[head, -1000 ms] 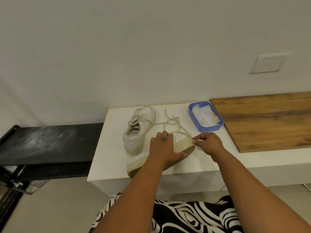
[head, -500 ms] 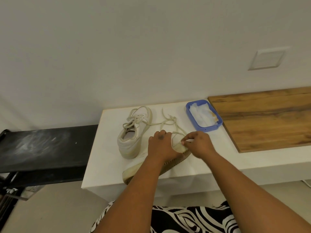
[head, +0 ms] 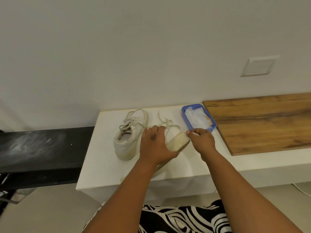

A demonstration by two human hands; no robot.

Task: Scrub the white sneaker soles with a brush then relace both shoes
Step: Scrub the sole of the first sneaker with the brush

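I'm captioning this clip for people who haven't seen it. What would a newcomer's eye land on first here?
First, the two hands at the centre: the left hand grips a white sneaker tipped on its side, while the right hand pinches something small and white at its toe. Next, the second sneaker standing upright to the left, and the blue tray with white contents beside the wooden board.

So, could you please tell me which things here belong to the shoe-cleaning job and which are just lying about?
Job:
- tilted sneaker, gripped by left hand
- small white tool, likely the brush, pinched by right hand
- second sneaker, upright
- blue tray

Lying about:
- wooden board
- black shelf
- wall plate
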